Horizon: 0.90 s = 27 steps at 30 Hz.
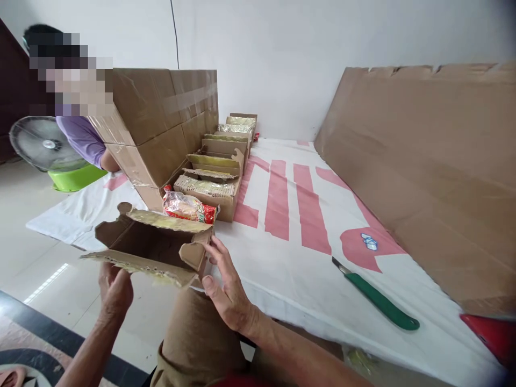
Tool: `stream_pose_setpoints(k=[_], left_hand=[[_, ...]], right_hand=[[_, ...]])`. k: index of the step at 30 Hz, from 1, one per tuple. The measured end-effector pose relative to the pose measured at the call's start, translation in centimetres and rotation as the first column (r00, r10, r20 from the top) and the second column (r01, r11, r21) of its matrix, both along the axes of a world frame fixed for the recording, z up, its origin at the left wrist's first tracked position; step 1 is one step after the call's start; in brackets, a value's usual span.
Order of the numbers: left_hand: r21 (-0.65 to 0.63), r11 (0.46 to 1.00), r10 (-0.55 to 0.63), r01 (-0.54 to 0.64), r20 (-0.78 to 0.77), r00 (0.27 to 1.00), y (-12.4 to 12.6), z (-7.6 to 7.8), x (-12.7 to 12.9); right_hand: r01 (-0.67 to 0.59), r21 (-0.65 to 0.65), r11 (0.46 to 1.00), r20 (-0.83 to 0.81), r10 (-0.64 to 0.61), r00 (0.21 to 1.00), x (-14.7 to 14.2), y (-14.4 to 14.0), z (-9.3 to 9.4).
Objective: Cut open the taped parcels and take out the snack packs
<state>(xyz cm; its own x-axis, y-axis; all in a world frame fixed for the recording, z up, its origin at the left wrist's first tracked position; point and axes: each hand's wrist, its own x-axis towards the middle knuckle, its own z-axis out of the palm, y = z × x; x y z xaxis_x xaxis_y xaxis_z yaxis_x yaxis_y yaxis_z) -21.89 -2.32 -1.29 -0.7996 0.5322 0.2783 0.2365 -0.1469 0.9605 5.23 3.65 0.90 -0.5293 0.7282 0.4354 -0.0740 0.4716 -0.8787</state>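
An open cardboard box [139, 263] is tilted over my lap at the table's near left edge. Its flaps stand up raggedly, and what shows of the inside is dark and bare. My left hand [115, 290] grips the box low on its near side, with most fingers hidden beneath the flap. Against the right end rests my right hand [229, 293], its thumb and fingers curved around the corner. Just behind the box lies a red and clear plastic packet [189, 207].
A row of opened cartons [207, 185] runs back beside stacked taped boxes [161, 118]. A green-handled knife [381, 301] lies blade outward on the white cloth [274, 271]. Large cardboard [419, 177] stands at right. Another person [83, 134] and a fan [48, 144] are at left.
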Motion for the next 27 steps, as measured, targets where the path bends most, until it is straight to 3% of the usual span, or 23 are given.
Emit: stream_pose_setpoints(k=[3,6,10,13,18,22,27], left_hand=[[0.031,0.998,-0.058,0.055,0.080,0.995,0.3,-1.4,0.5],[0.023,0.991,-0.137,0.135,0.130,0.982,-0.7,-2.7,0.7],[-0.099,0.992,-0.068,0.075,0.071,0.995,-1.4,-3.8,1.0],[-0.144,0.987,-0.064,0.070,0.050,0.997,-1.0,-3.7,1.4],[-0.135,0.983,-0.124,0.125,0.015,0.992,-0.2,-3.1,1.5],[-0.186,0.978,-0.095,0.094,0.002,0.995,0.4,-3.1,0.9],[-0.086,0.973,-0.213,0.213,0.000,0.977,1.5,-2.8,1.0]], right_hand=[[0.122,-0.071,0.990,0.022,-0.120,0.992,1.3,2.0,-1.0],[0.231,-0.186,0.955,0.094,-0.217,0.972,1.4,5.8,-1.1],[0.154,-0.341,0.928,0.089,-0.131,0.987,-1.5,11.7,-0.8],[0.071,-0.369,0.927,0.004,-0.075,0.997,-4.0,14.5,-0.7],[0.025,-0.375,0.927,-0.063,-0.052,0.997,-5.0,16.0,-1.3],[0.096,-0.363,0.927,-0.061,-0.126,0.990,-4.0,16.5,-2.3],[0.135,-0.375,0.917,-0.048,-0.165,0.985,-3.3,17.1,-2.5]])
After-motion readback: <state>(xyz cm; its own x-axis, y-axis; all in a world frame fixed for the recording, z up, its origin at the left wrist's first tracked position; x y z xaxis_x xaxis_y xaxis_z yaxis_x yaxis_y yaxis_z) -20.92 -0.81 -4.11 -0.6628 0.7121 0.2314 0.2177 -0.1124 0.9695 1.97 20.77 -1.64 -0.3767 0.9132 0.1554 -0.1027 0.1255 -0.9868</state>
